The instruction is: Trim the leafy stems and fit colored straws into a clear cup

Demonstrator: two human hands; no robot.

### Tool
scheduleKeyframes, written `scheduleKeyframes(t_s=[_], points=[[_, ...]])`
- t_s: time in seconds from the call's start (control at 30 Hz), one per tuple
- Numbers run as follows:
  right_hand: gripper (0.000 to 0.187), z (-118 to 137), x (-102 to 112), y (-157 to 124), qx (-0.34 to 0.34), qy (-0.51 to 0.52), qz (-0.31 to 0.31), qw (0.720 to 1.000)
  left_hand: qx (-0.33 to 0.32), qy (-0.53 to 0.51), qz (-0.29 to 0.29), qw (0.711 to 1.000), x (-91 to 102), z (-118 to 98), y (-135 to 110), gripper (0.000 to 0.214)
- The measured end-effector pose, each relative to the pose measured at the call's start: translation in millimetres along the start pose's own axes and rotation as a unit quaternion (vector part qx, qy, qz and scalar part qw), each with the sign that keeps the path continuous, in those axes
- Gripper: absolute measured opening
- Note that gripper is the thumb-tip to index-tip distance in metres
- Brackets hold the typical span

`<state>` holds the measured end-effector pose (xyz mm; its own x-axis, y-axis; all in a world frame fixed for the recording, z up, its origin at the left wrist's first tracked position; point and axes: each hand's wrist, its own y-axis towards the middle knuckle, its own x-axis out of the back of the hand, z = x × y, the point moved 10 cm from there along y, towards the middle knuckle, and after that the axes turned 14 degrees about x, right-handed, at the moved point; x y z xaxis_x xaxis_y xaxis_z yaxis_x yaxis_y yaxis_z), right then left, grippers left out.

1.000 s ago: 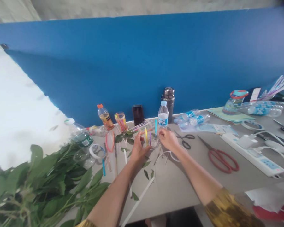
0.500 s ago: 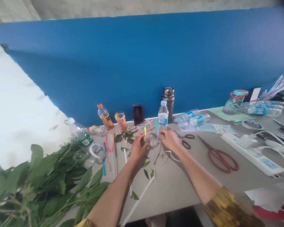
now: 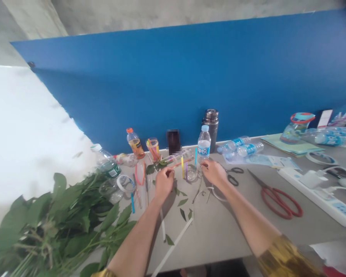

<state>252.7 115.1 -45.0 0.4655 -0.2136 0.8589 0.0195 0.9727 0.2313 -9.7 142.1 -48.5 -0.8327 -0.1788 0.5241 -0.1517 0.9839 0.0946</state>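
Note:
A clear, low plastic cup (image 3: 192,175), like a cut bottle base, stands between my hands. A yellow straw piece (image 3: 182,167) and a purple straw piece (image 3: 186,171) stand upright along its left side; a blue straw piece (image 3: 195,156) rises at its back. Left of the cup, my left hand (image 3: 164,182) is closed with its fingertips together, near an orange straw (image 3: 180,164); what it pinches, if anything, cannot be made out. My right hand (image 3: 215,172) is closed in a pinch just right of the cup, in front of a water bottle (image 3: 204,144). Its fingertips hide what they hold.
Leafy branches (image 3: 60,219) cover the left side. Red-handled scissors (image 3: 279,200), black scissors (image 3: 233,176) and a power strip (image 3: 314,192) lie to the right. Behind are a dark thermos (image 3: 212,129), a cup of straws (image 3: 153,148) and an orange-capped bottle (image 3: 135,144). Loose leaves (image 3: 182,202) lie in front.
My left hand has drawn back to the left, away from the cup and its yellow straw piece. My right hand stays beside the cup. The whole view has shifted slightly.

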Motion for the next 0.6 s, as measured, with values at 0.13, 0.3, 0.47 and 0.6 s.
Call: scheduleKeyframes(t_s=[0.13, 0.3, 0.47, 0.6], points=[[0.028, 0, 1, 0, -0.006, 0.002, -0.001, 1.000, 0.032, 0.023, -0.048, 0.998, 36.3, 8, 19, 0.013], [0.028, 1, 0, -1, 0.002, 0.004, -0.006, 1.000, 0.048, 0.038, -0.088, 0.994, 69.4, 3, 46, 0.014], [0.028, 2, 1, -2, 0.006, 0.006, -0.005, 1.000, 0.035, 0.059, -0.132, 0.989, 97.6, -27, 79, 0.016], [0.027, 3, 2, -2, 0.003, 0.008, -0.001, 1.000, 0.013, 0.087, -0.170, 0.982, 121.6, -53, 108, 0.022]])
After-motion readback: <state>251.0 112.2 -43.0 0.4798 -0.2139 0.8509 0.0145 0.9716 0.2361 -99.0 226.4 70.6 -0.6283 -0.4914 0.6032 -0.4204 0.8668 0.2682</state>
